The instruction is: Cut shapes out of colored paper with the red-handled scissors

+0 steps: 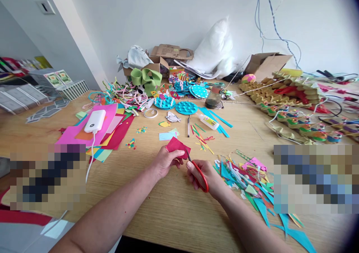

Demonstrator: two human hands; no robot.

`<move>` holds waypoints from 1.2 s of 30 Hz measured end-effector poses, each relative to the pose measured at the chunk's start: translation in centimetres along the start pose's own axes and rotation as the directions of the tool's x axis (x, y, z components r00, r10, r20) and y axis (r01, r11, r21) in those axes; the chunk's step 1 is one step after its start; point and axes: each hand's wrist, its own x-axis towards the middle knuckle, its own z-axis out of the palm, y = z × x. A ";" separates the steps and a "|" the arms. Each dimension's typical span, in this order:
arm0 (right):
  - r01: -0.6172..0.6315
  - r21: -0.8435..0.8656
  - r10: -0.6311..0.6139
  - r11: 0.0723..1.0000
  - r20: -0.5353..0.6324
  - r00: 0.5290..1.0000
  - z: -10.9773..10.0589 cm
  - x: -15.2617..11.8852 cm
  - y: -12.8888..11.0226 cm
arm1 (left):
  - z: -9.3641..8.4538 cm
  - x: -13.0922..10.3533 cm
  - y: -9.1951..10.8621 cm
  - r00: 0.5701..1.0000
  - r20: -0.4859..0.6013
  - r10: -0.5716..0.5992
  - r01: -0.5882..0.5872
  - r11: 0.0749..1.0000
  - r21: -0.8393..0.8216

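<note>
My left hand [167, 160] pinches a small piece of red paper [176, 146] above the near middle of the table. In my right hand [202, 175] is a pair of scissors [203, 178] with red handles, its dark blades at the paper's right edge. Whether the blades are cutting into it I cannot tell. Just beyond the paper lie a light blue paper slip [167, 136], a pen [188, 128] and thin coloured paper strips [204, 137]. A yellow paper fish [164, 124] and a white fish cut-out [173, 117] rest farther back.
Paper scraps [252, 182] heap at the right. A glue bottle [209, 121], blue discs [186, 107] and a glass jar [215, 95] stand behind. Coloured sheets [75, 135] under a white power bank [95, 121] lie left; egg trays [283, 95] fill the back right.
</note>
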 end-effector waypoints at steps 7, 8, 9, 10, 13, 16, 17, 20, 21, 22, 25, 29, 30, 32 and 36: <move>0.006 -0.001 -0.006 1.000 -0.001 1.000 0.0 0.1 0.1 | -0.1 0.0 -0.1 1.000 -0.006 -0.003 0.003 1.000 -0.003; 0.007 -0.003 -0.007 1.000 -0.002 1.000 0.0 0.1 0.1 | -0.1 0.0 -0.1 1.000 -0.009 -0.006 0.006 1.000 -0.003; 0.009 -0.003 -0.009 1.000 -0.001 1.000 0.0 0.1 0.0 | -0.1 0.0 -0.1 1.000 -0.011 -0.008 0.008 1.000 -0.005; 0.010 -0.002 -0.010 1.000 0.001 1.000 0.0 0.1 0.0 | -0.1 0.0 -0.1 1.000 -0.014 -0.009 0.009 1.000 -0.007; -0.002 0.004 0.002 1.000 0.003 1.000 0.0 0.1 0.0 | 0.0 0.0 0.0 1.000 -0.017 -0.006 0.006 1.000 -0.012; -0.009 0.006 0.009 1.000 -0.004 1.000 0.0 0.1 -0.1 | 0.0 0.0 0.0 1.000 -0.008 -0.005 0.005 1.000 -0.006; -0.005 0.006 0.005 1.000 -0.005 1.000 0.0 0.1 -0.1 | 0.0 0.0 0.0 1.000 -0.005 -0.007 0.007 1.000 -0.005; 0.004 0.011 -0.004 1.000 0.001 1.000 0.0 0.1 -0.1 | 0.0 0.0 0.0 1.000 -0.003 -0.017 0.017 1.000 -0.002; 0.002 0.013 -0.002 1.000 0.000 1.000 0.0 0.1 -0.1 | 0.0 0.0 0.0 1.000 -0.003 -0.019 0.019 1.000 -0.001; 0.000 0.016 0.000 1.000 -0.001 1.000 0.0 0.1 -0.1 | 0.0 0.0 0.0 1.000 -0.002 -0.019 0.019 1.000 -0.002; -0.005 0.017 0.005 1.000 -0.006 1.000 0.1 0.1 0.0 | 0.0 0.1 -0.2 1.000 0.004 -0.011 0.011 1.000 -0.005; 0.006 0.006 -0.006 1.000 -0.005 1.000 0.0 0.1 0.1 | -0.1 0.1 -0.2 1.000 0.003 -0.009 0.009 1.000 -0.003; 0.006 0.004 -0.006 1.000 -0.003 1.000 0.0 0.1 0.1 | -0.1 0.1 -0.2 1.000 0.000 -0.010 0.010 1.000 -0.002; 0.004 0.004 -0.004 1.000 -0.003 1.000 0.0 0.2 0.1 | -0.1 0.1 -0.2 1.000 -0.005 -0.012 0.012 1.000 -0.001; -0.004 0.003 0.004 1.000 -0.007 1.000 0.0 0.1 0.1 | 0.0 0.1 -0.2 1.000 -0.003 -0.010 0.010 1.000 -0.003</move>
